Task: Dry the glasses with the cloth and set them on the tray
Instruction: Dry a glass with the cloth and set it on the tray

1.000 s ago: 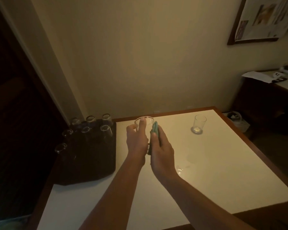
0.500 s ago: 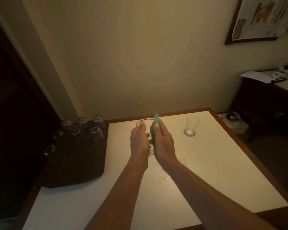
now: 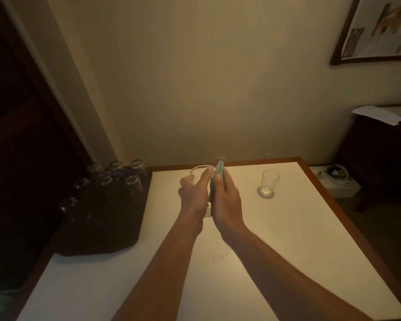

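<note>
Your left hand (image 3: 193, 195) is wrapped around a clear glass (image 3: 200, 176) at the centre of the frame, fingers curled about its wall, with the rim showing just above your thumb. Your right hand (image 3: 226, 200) presses flat against the glass's right side, fingers straight and close together, pinning a green cloth (image 3: 218, 171) between palm and glass; only the cloth's top edge peeks out above your fingertips. The glass stands upright, its long axis vertical, held above the white table (image 3: 287, 239).

The dark tray (image 3: 107, 223) lies at the left of the frame, on the table's left edge, with seven glasses (image 3: 133, 184) gathered in its upper part and its lower part bare. That puts the tray on the side of your left hand, the hand that already carries the glass, so by my reading the set-down falls to your left with a sideways move towards frame left, keeping the glass upright. One more glass (image 3: 269, 183) stands on the table at centre right, well apart from your hands and nearer your right one, not yet dried
</note>
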`<state>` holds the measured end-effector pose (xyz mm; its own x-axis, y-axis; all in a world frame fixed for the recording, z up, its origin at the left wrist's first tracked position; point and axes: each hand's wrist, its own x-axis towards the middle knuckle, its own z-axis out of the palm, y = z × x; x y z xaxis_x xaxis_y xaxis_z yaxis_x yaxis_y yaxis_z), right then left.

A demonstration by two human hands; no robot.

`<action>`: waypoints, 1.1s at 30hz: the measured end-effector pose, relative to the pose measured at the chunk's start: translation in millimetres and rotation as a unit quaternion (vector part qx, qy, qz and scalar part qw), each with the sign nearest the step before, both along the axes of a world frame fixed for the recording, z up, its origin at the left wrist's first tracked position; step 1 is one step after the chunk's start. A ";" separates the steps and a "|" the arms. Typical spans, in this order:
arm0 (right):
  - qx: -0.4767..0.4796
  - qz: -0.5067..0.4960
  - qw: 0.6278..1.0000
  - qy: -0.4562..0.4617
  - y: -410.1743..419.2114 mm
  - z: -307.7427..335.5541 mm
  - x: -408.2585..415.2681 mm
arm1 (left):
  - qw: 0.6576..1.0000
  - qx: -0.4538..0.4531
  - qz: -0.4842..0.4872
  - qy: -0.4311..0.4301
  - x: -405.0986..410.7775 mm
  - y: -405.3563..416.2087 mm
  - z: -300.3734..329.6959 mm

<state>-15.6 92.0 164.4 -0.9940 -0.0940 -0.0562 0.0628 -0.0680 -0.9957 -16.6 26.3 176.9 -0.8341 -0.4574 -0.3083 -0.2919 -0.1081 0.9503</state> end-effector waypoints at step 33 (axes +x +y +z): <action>-0.010 0.022 0.999 -0.022 19.9 -10.2 -32.7 | 0.997 -0.026 0.067 -0.013 -22.0 26.3 -13.5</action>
<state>-48.3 111.9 154.2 -0.9855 -0.1393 -0.0970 0.1093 -0.0837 -0.9905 -38.6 52.6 163.4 -0.7565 -0.5802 -0.3017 -0.3032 -0.0976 0.9479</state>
